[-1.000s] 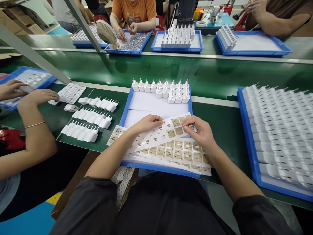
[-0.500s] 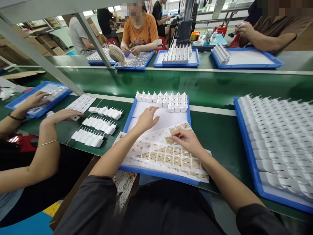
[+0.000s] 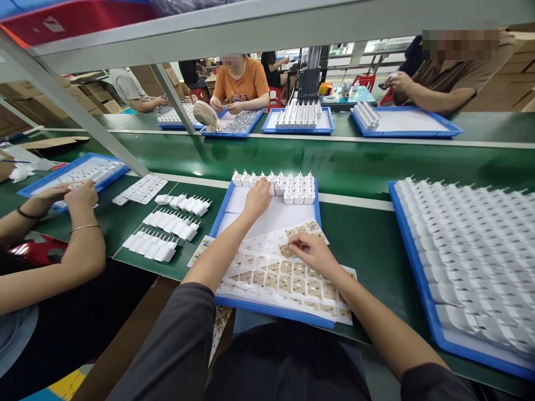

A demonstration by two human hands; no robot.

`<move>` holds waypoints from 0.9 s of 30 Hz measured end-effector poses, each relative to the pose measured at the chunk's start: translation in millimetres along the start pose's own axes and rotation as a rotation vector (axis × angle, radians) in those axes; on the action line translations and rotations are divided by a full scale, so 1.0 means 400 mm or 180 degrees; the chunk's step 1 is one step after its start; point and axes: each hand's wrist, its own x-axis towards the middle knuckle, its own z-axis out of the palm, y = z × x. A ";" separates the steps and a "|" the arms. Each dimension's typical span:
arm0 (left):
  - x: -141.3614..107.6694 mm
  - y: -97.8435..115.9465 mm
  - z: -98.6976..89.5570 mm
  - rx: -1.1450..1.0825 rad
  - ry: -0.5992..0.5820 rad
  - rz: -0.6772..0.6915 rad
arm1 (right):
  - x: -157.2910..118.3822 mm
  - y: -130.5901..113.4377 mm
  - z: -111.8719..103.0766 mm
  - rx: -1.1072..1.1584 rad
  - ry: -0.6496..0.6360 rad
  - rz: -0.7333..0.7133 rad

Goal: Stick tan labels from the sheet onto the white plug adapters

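In front of me lies a blue-rimmed tray [image 3: 223, 207] with rows of white plug chargers [image 3: 299, 195] standing at its far end, pins up. My left hand [image 3: 258, 199] is at the front of these rows, its fingers closed around a plug charger that they mostly hide. On the near part of the tray lie sticker sheets [image 3: 267, 281] with tan, roughly square stickers. My right hand [image 3: 312, 252] rests over them, thumb and forefinger pinching a tan sticker [image 3: 285, 250] at the sheet's left edge.
On the left, several rows of white chargers [image 3: 170, 223] and flat white pieces [image 3: 144, 189] lie on the green bench. A co-worker's hands [image 3: 77, 195] are beyond them. A full charger tray [image 3: 418, 289] stands right. A slanted post [image 3: 96, 128] and shelf beam [image 3: 234, 28] cross the view.
My left hand has moved forward to the chargers and closed on one. My right hand stays at the sticker. The co-worker's hands at left have come together. The view has tilted up.
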 end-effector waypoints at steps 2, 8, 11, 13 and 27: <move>-0.001 -0.001 -0.008 0.0020 -0.0014 -0.0108 | 0.000 -0.003 -0.001 -0.0023 -0.0023 0.0042; 0.002 0.011 -0.040 -0.0006 -0.0026 -0.0426 | -0.002 0.003 -0.003 -0.0129 -0.0047 -0.0118; 0.006 0.017 -0.047 -0.0129 -0.0169 -0.0491 | 0.004 0.023 0.000 -0.0225 -0.0070 -0.0157; 0.010 0.015 -0.048 -0.0264 -0.0294 -0.0604 | 0.009 0.036 0.001 -0.0253 -0.0118 -0.0128; -0.165 0.043 -0.170 -0.2178 -0.0996 -0.0397 | 0.009 0.019 -0.011 -0.0280 -0.0086 -0.0128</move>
